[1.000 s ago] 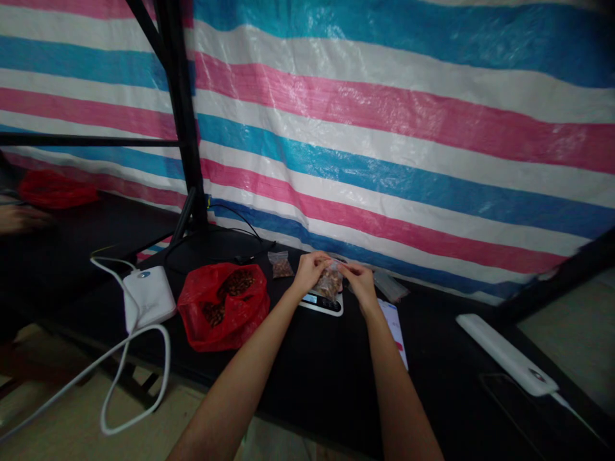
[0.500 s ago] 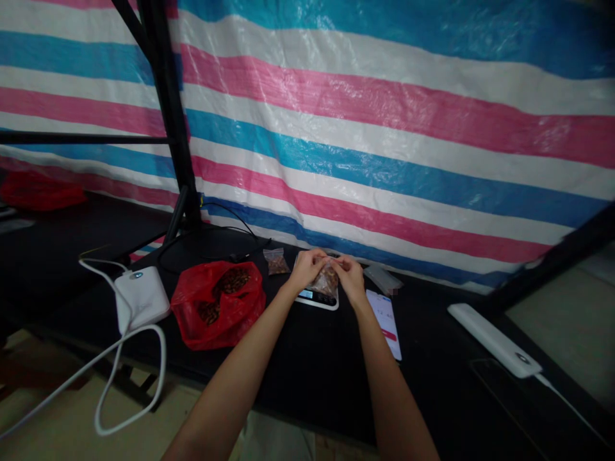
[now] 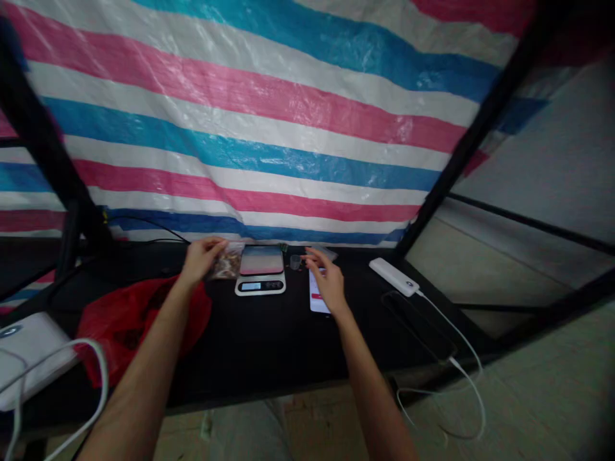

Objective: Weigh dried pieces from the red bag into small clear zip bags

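Note:
My left hand (image 3: 200, 257) is closed at the top corner of a clear zip bag (image 3: 225, 264) with brown bits inside. The bag is just left of a white digital kitchen scale (image 3: 261, 285), whose display is lit and whose plate bears nothing. Over a phone (image 3: 318, 303) with a bright screen, my right hand (image 3: 328, 280) has its fingers apart and holds nothing. Its fingertips are near a small clear cup (image 3: 295, 262) and some flat clear plastic bags (image 3: 325, 252).
Partly behind my left forearm lies an open red plastic bag (image 3: 115, 320). White power banks (image 3: 394, 276) with cables sit at both sides of the black table (image 3: 259, 352). A dark phone (image 3: 418, 325) lies at right; a striped sheet (image 3: 269, 128) hangs behind.
Both hands were together at the filled zip bag on the scale. Now the bag is left of the scale with my left hand, and my right hand has moved right. The view has turned right.

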Available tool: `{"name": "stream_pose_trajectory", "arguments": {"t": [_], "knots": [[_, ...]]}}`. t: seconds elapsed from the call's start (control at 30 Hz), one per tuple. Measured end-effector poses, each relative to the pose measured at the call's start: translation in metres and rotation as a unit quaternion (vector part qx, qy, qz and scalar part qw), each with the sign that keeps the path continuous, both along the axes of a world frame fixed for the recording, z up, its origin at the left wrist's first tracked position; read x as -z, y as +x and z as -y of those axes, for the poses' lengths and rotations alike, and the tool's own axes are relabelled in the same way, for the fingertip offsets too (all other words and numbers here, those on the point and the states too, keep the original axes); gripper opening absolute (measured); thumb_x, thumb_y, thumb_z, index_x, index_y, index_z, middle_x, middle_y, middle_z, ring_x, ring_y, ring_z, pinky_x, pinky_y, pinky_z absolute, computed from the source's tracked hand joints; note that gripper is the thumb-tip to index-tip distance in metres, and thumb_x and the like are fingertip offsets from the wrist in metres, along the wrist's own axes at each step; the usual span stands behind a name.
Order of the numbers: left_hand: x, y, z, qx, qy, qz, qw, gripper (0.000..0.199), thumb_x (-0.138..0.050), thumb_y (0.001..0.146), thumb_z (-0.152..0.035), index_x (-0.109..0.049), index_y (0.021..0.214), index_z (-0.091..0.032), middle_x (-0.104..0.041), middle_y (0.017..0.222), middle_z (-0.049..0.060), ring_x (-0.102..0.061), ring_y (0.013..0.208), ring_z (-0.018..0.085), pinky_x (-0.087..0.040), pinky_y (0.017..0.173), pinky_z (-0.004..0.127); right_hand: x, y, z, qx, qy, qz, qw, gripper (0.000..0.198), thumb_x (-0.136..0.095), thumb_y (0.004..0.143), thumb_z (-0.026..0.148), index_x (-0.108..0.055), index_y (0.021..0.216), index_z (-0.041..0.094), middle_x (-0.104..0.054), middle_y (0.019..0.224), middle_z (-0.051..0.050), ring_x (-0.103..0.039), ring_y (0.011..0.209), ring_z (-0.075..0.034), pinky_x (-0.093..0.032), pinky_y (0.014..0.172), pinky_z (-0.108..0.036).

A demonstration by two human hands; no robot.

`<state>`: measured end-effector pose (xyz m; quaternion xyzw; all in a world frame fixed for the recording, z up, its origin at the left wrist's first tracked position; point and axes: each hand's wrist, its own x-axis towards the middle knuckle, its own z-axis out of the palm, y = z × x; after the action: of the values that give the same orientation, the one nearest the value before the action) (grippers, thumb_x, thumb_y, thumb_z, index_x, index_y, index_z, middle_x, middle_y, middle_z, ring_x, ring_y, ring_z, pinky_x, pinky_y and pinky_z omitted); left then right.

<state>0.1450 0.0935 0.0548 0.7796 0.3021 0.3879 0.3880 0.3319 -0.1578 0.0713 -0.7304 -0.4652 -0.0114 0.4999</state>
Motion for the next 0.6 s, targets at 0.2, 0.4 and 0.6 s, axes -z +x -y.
{"name": "stream_pose_trajectory", "arguments": {"t": [0.2,0.4,0.6], "knots": [[0.033,-0.026,-0.027,-0.130,0.083,-0.247,0.957,0.052,-0.045,0.079,-0.036,-0.044,0.120,-0.005,-0.048,0.122,0.020,-0.042,0.115,0.035,-0.032,0.094,0.050,0.047,0.081,0.206,0.352,-0.170,0.116,0.913,0.069,-0.052,0.069,0.060,-0.044,0.125,0.018,-0.051,0.123,-0.014,-0.045,0.113,-0.032,-0.038,0.089,-0.047],[0.025,-0.002,-0.003,-0.196,0.146,-0.174,0.954,0.047,-0.040,0.083,-0.036,-0.041,0.123,-0.012,-0.037,0.130,0.018,-0.030,0.124,0.033,-0.015,0.100,0.060,0.098,0.113,0.256,0.350,-0.283,0.150,0.880,0.062,-0.042,0.073,0.064,-0.046,0.120,0.024,-0.056,0.116,-0.009,-0.052,0.106,-0.031,-0.043,0.082,-0.046],[-0.047,-0.005,0.095,0.090,0.098,0.063,0.989,0.030,-0.043,0.083,-0.036,-0.058,0.101,-0.017,-0.055,0.115,0.008,-0.046,0.113,0.023,-0.031,0.100,0.040,0.090,0.128,0.201,0.267,-0.263,0.265,0.888,0.051,-0.038,0.082,0.052,-0.046,0.116,0.015,-0.060,0.106,-0.013,-0.056,0.096,-0.027,-0.044,0.079,-0.038]]}}
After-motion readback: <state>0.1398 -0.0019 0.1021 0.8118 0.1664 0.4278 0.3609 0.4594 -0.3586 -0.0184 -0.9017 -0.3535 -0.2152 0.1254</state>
